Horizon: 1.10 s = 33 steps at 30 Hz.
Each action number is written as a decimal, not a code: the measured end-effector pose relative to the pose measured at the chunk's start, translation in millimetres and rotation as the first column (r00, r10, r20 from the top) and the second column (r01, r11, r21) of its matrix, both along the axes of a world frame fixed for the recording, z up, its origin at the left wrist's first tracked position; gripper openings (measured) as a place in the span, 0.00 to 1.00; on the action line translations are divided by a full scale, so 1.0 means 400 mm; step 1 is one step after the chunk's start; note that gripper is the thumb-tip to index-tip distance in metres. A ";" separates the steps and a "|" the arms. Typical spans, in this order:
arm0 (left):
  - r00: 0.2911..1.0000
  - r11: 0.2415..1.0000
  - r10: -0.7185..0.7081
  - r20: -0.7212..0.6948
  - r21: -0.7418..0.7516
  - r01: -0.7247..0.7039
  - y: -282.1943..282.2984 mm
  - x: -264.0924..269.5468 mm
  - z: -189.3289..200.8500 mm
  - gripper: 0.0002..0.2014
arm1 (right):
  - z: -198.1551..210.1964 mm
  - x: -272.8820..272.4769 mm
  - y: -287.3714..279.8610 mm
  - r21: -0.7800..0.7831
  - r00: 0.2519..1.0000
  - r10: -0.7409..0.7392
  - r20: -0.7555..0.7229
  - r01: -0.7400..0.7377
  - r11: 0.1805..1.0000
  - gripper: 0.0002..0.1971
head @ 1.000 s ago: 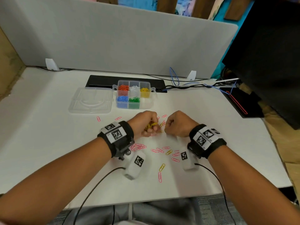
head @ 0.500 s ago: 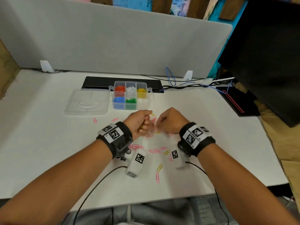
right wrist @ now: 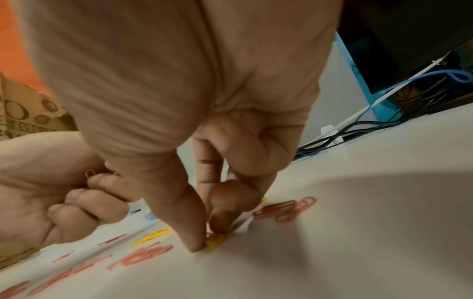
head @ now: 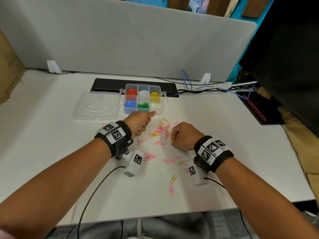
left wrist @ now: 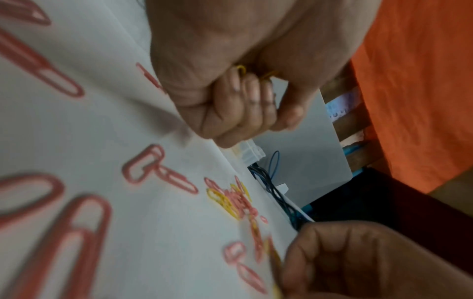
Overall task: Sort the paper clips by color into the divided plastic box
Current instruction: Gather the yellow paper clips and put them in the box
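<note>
Lying nearest on the white surface are a yellow clip and a pink clip, set apart from the rest. Farther in, more pink clips are strewn between the two wrists. The right hand is curled knuckles-up with its grip narrow, thumb and forefinger tips pinching a yellow paper clip against the surface. To its left, a mixed heap of pink and yellow clips sits between the hands. The left hand is farther off, fisted, its grip closed around a few yellow clips whose ends poke out between fingers and palm; its thumb points at the divided box just beyond. That box holds orange, white and yellow clips in the far row, blue and green in the near row. Its clear lid lies flat on the left.
</note>
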<state>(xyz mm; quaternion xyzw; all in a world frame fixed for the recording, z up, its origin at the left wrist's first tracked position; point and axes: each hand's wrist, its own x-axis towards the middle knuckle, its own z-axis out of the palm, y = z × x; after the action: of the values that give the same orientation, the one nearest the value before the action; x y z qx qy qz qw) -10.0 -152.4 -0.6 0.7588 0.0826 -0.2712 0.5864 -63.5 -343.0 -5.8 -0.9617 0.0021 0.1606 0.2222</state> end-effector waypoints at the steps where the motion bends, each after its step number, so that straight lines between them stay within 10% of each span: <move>1: 0.992 0.978 -0.102 0.079 0.189 0.086 -0.004 0.004 0.000 0.19 | -0.001 0.000 -0.004 0.003 1.000 -0.012 0.000 0.012 1.000 0.02; 4: 0.890 0.762 -0.428 0.156 0.593 0.262 -0.013 0.012 0.000 0.19 | 0.002 -0.001 -0.010 -0.013 0.999 -0.033 -0.020 0.033 0.999 0.05; 8: 0.810 0.566 -0.570 0.137 0.781 0.265 -0.027 0.006 0.007 0.18 | 0.003 -0.003 -0.009 -0.056 0.998 -0.042 -0.041 0.040 0.998 0.07; 19: 0.693 0.476 -0.706 0.145 0.822 0.312 -0.010 -0.005 -0.008 0.11 | 0.015 -0.004 -0.037 0.077 0.995 -0.094 -0.038 0.097 0.992 0.06; 23: 0.725 0.678 -0.635 0.266 0.642 0.358 0.039 0.002 0.008 0.07 | 0.029 0.023 -0.088 0.211 0.947 -0.311 0.075 0.290 0.933 0.09; 28: 0.934 0.941 -0.330 0.136 0.127 0.314 0.062 -0.008 0.033 0.07 | 0.022 0.049 -0.096 0.229 0.931 -0.362 0.044 0.343 0.911 0.08; 33: 0.983 0.855 -0.170 -0.066 -0.506 0.114 0.060 -0.027 0.042 0.10 | -0.007 0.066 -0.040 0.116 0.943 -0.332 0.008 0.328 0.937 0.05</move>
<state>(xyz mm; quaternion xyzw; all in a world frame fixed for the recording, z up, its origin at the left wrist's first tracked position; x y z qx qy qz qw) -20.7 -128.2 16.3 0.5689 -0.0149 -0.3666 0.7360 -37.0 -358.9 -8.5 -0.9358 0.1512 0.1076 0.2998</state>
